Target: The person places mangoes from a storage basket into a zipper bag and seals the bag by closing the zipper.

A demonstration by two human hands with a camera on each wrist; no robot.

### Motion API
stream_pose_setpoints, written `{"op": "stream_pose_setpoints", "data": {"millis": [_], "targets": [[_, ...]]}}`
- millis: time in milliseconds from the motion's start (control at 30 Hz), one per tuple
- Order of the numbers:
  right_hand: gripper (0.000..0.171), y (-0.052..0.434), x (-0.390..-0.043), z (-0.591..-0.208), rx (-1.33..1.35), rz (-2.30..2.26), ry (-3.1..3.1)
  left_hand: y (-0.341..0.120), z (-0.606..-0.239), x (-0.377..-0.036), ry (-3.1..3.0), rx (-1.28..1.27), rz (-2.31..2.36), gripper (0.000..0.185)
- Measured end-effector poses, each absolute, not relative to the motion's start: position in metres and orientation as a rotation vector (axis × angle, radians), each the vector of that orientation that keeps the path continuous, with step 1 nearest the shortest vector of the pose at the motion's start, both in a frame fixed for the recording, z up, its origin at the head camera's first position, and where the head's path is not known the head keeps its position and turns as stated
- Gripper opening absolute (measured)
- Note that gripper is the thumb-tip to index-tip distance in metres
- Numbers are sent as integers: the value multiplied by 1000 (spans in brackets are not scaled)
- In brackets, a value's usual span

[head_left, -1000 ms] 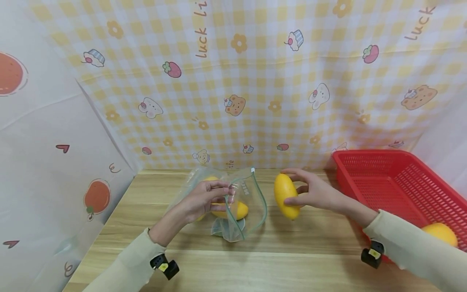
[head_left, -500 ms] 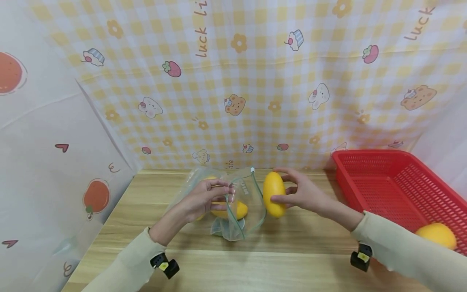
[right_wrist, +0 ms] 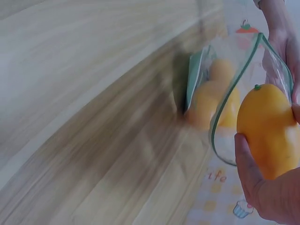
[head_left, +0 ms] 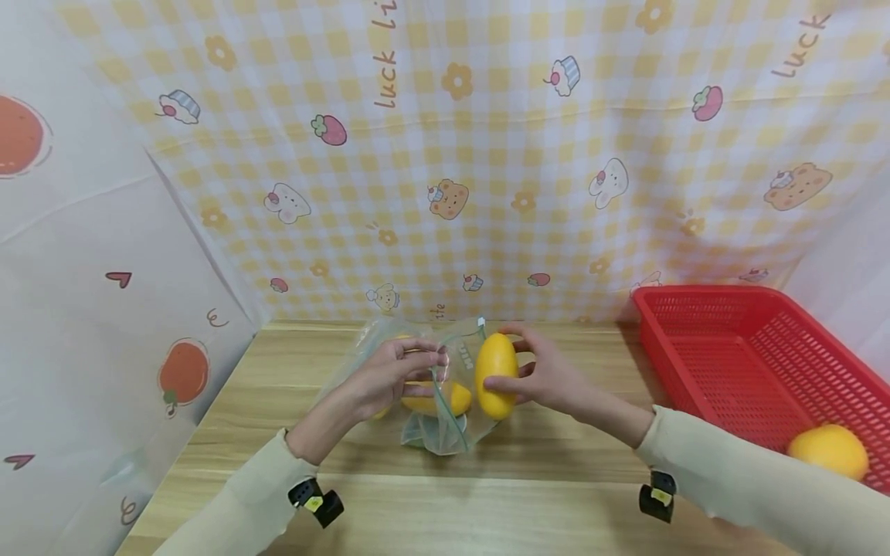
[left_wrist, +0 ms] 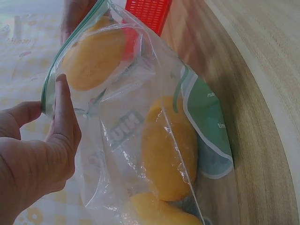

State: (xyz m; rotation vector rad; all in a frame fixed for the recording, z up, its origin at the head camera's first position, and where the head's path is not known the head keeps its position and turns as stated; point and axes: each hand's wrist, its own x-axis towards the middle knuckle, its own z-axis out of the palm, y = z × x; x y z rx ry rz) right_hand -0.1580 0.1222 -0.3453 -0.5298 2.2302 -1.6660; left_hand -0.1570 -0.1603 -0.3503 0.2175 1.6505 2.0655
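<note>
My left hand [head_left: 389,378] pinches the rim of a clear zip bag [head_left: 433,439] with a green seal, holding its mouth apart toward the right. Inside lie several yellow mangoes; one mango [left_wrist: 169,150] shows through the plastic in the left wrist view, with another mango [left_wrist: 161,213] partly cut off below it. My right hand [head_left: 552,380] grips a further mango [head_left: 497,376] upright at the bag's mouth. In the right wrist view, that mango's small green stem end points toward the opening. The fingers behind it are mostly hidden.
At the right stands a red plastic basket [head_left: 709,290] with a mango [head_left: 829,451] near its front. Everything rests on a wooden table [head_left: 487,513]. A checked cloth [head_left: 521,154] hangs along the back, and white cloth borders the left.
My right hand has carried the mango leftward, from beside the bag to its mouth. The left hand has kept its hold on the bag's rim, almost unmoved.
</note>
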Motion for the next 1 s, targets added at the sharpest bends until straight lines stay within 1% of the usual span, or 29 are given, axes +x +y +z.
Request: {"op": "stream_pose_setpoints", "data": {"millis": [133, 300, 433, 567, 800, 1000], "targets": [[86, 116, -156, -347, -532, -1677, 2192, -159, -349, -157, 1652, 219, 2071, 31], [88, 117, -156, -348, -557, -1747, 2053, -159, -345, -158, 1674, 222, 2089, 24], [84, 124, -158, -345, -591, -1792, 2021, -160, -342, -158, 1676, 239, 2116, 21], [81, 132, -160, -342, -604, -1786, 2035, -162, -341, -158, 1670, 234, 2129, 22], [84, 148, -163, -340, -552, -1744, 2058, -163, -339, -158, 1649, 250, 2154, 22], [82, 167, -165, -339, -563, -1628, 2156, -163, -337, -157, 1655, 256, 2158, 23]]}}
